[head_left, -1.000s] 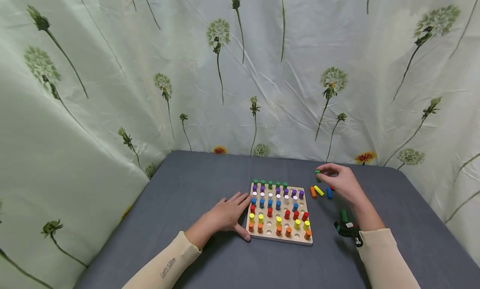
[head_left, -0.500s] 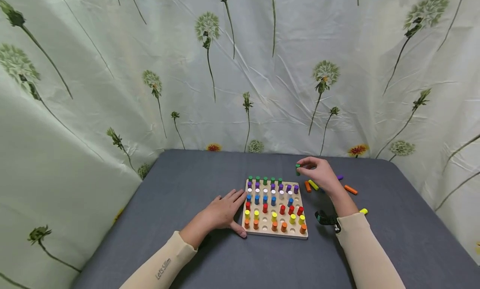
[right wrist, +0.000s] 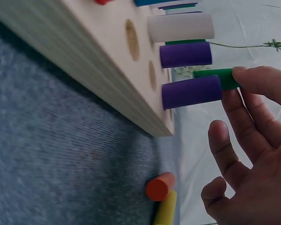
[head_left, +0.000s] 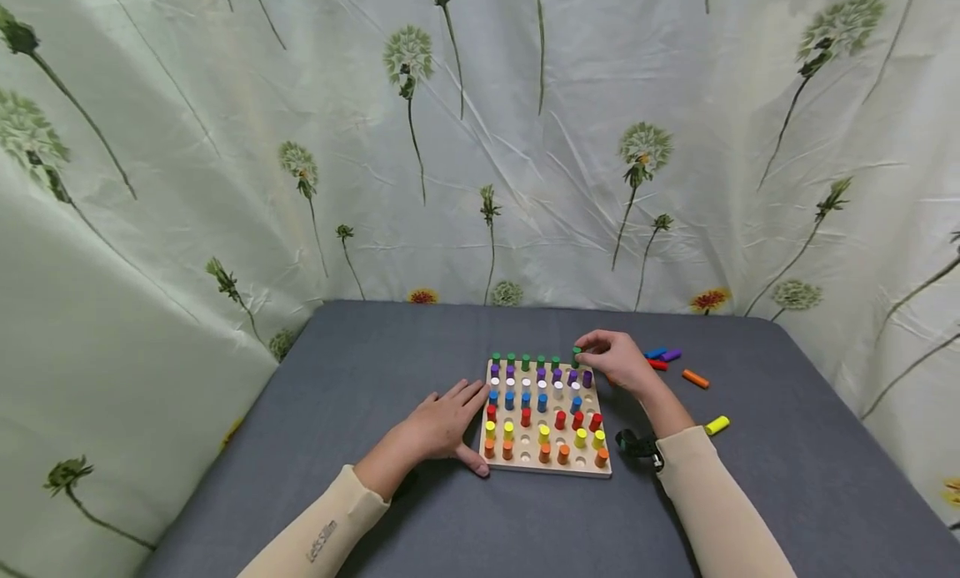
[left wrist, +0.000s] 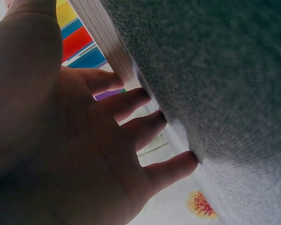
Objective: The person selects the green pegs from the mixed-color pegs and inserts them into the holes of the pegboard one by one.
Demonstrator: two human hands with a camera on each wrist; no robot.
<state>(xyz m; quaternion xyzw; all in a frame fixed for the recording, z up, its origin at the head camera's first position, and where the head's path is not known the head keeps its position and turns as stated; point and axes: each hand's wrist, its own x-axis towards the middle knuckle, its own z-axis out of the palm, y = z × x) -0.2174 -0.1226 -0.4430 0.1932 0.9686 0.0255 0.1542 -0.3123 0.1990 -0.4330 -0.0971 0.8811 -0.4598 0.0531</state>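
A light wooden pegboard [head_left: 551,468] stands on the table, with rows of green, purple, white, blue, red, yellow and orange pegs in its holes. My right hand [head_left: 617,361] pinches a green peg [right wrist: 227,78] upright between thumb and fingers, over the far right part of the green row. Behind a purple peg [right wrist: 192,92], the lower end of the green peg is hidden, so whether it sits in a hole I cannot tell. My left hand [head_left: 444,424] rests along the board's left edge, fingers straight and spread, fingertips on the table in the left wrist view.
Right of the board lie loose pegs: blue [head_left: 656,354], purple [head_left: 671,355], red [head_left: 657,364], orange [head_left: 695,379] and yellow [head_left: 717,425]. Another orange peg [right wrist: 160,186] and a yellow one [right wrist: 166,208] lie close by the board. A floral curtain [head_left: 450,144] hangs behind the table.
My right hand has carried the green peg leftward from beside the loose pegs to the board's far right corner. The left hand stays at the board's edge. The head view has shifted slightly.
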